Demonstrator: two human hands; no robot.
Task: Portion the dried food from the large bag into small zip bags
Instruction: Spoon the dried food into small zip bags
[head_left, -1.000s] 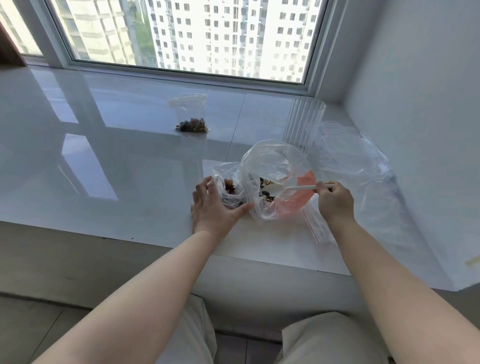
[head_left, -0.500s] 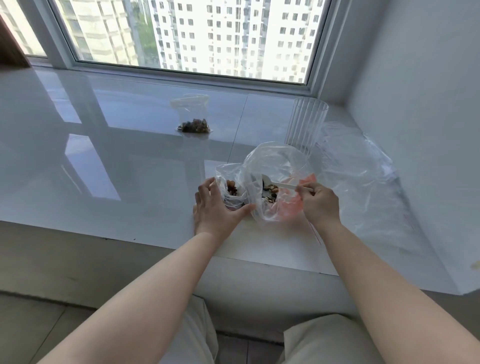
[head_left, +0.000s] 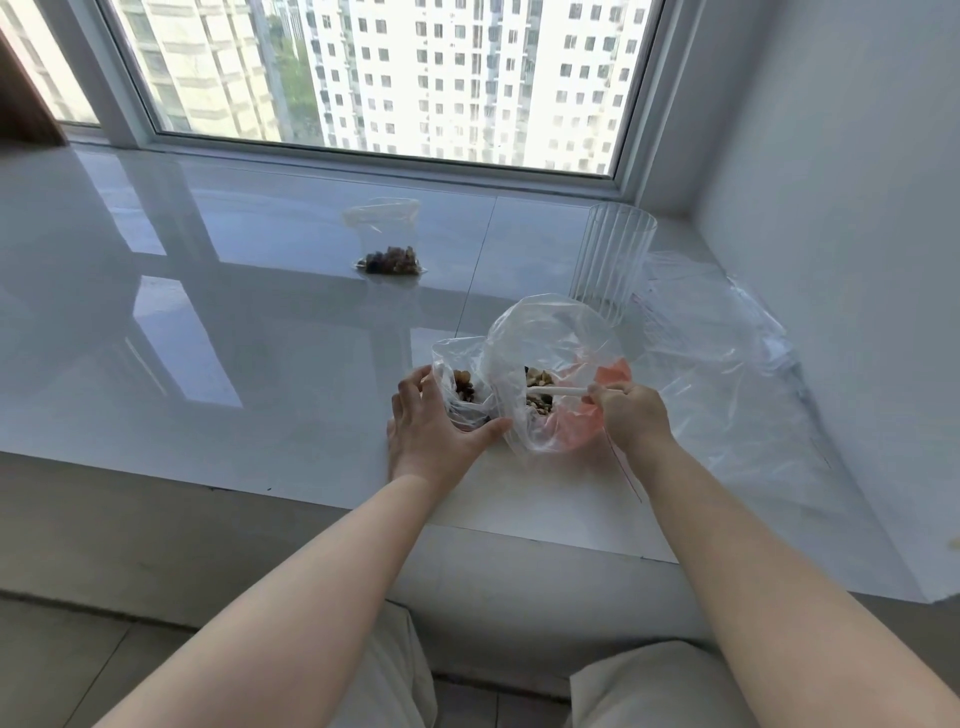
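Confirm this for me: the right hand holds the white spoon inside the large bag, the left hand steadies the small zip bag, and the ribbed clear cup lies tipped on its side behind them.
One detail is wrong. In the head view the ribbed clear cup stands upright behind the bags, not on its side. The rest holds: the right hand holds the white spoon inside the large bag, and the left hand steadies the small zip bag.

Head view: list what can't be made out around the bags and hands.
- Spoon bowl: buried in the dried food inside the large bag.
- Right hand fingertips: hidden behind its own knuckles.
- Small zip bag seal: film too crumpled and clear to see.
- Left hand palm: faces away.
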